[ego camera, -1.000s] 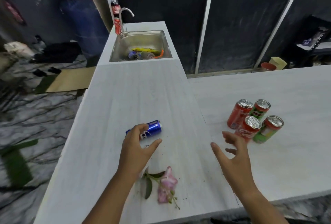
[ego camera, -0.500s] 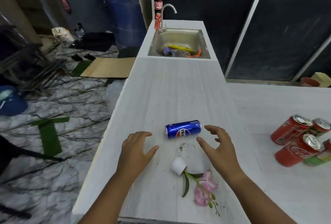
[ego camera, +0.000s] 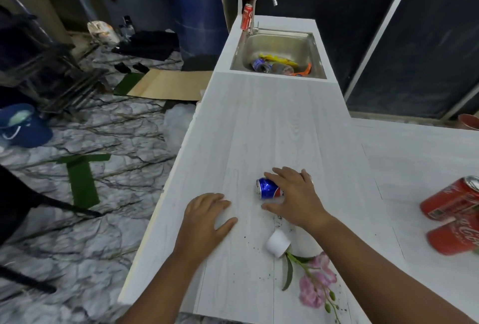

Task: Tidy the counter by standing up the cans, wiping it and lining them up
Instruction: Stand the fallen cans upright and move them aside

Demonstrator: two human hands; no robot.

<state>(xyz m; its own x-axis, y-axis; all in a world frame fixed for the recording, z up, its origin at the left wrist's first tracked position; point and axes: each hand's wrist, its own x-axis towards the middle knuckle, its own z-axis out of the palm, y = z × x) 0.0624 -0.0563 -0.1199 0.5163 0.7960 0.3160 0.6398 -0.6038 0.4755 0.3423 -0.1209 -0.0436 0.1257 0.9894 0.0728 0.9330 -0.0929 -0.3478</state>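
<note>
Half the blue can [ego camera: 268,188] hidden (toppled), right hand [ego camera: 295,194] clamped over it, left hand [ego camera: 204,216] flat, open.

A blue aluminium cola can [ego camera: 267,188] lay on its side on the white wood-grain bench [ego camera: 272,126], while two red cola cans [ego camera: 452,217] lay toppled at its right edge.

Left hand [ego camera: 204,217]: palm down, fingers spread, lying flat on the tabletop [ego camera: 259,129], grip empty. Right hand [ego camera: 295,196]: palm down, forearm extended, fingers and thumb curled around a lying blue can [ego camera: 267,188].
</note>
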